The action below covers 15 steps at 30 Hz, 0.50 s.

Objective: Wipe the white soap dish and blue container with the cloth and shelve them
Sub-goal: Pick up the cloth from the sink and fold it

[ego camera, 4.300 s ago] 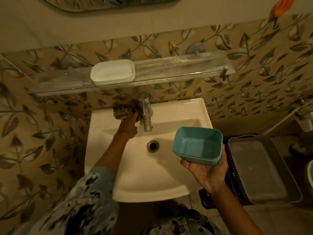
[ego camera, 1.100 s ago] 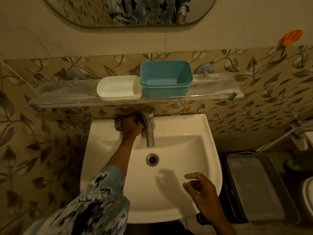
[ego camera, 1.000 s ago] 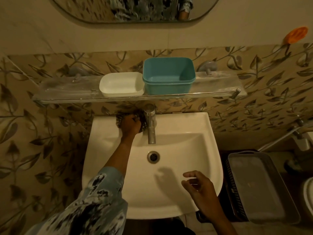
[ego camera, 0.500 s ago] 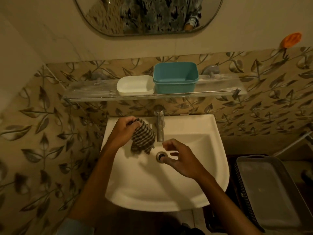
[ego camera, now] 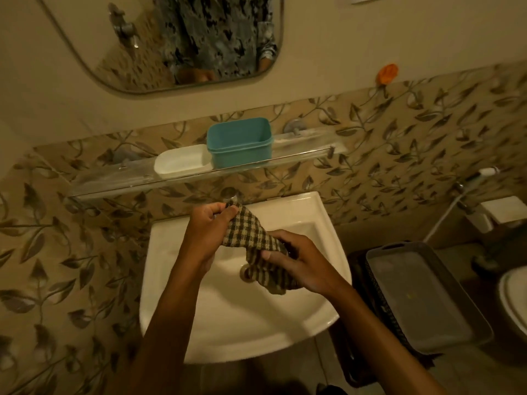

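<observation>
At far left, wall-mounted glass shelf [ego camera: 114, 181] runs above the sink [ego camera: 228, 337]. White soap dish [ego camera: 182, 161] sits on the shelf, approx. mid-span, open side up. Blue container [ego camera: 239, 143] stands on the same shelf, immediately right of the dish and touching or nearly touching it, upright, open side up. Both items are well apart from either hand.

Below the shelf, left hand [ego camera: 206, 226] is over the rear of the basin, just in front of the tap. Fingers and thumb are curled and pinch the upper corner of the checked cloth [ego camera: 251, 238].

The cloth runs diagonally down and to the right from that pinch, bunched, in the air over the basin. Its lower end hangs past the drain [ego camera: 245, 273], partly covering it.

Right hand [ego camera: 302, 258] is lower and to the right of the left hand. Thumb lies on top and fingers wrap under, gripping the cloth's lower section; a short tail of fabric protrudes below the grip.

At right, beside the sink, a grey tray [ego camera: 422, 295] rests on a dark basket.
</observation>
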### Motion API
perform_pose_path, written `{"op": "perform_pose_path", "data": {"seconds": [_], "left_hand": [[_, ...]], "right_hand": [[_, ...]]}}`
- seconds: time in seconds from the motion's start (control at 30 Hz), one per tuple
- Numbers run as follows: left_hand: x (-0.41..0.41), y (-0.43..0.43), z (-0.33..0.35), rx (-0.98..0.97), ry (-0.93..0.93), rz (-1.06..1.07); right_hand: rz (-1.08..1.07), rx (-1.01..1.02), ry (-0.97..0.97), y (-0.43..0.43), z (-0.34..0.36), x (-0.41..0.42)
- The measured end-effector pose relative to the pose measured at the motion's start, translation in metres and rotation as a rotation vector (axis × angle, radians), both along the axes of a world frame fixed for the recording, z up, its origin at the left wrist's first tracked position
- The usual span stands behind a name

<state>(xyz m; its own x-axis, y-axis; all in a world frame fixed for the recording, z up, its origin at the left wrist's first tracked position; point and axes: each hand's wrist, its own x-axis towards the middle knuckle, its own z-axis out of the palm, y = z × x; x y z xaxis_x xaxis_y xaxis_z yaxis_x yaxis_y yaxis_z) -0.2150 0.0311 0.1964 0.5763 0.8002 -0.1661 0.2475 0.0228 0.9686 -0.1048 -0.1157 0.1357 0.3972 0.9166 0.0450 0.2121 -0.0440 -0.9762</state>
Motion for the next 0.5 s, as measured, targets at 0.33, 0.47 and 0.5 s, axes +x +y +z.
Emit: {"op": "perform_pose_path", "data": {"seconds": [0.33,0.47,0.5], "left_hand": [[0.068,-0.073,-0.023,-0.088,0.016,-0.110],[0.090,-0.111,-0.031,-0.010,0.127,-0.335],[0.094,-0.120,-0.032,0.003,0.138,-0.405]], "right_hand": [[-0.312,0.011,-0.072,-0.073,0.005,0.065],[-0.444,-0.019,-0.340,-0.102,0.021,0.097],[-0.433,-0.024,-0.359,-0.108,0.025,0.105]]}}
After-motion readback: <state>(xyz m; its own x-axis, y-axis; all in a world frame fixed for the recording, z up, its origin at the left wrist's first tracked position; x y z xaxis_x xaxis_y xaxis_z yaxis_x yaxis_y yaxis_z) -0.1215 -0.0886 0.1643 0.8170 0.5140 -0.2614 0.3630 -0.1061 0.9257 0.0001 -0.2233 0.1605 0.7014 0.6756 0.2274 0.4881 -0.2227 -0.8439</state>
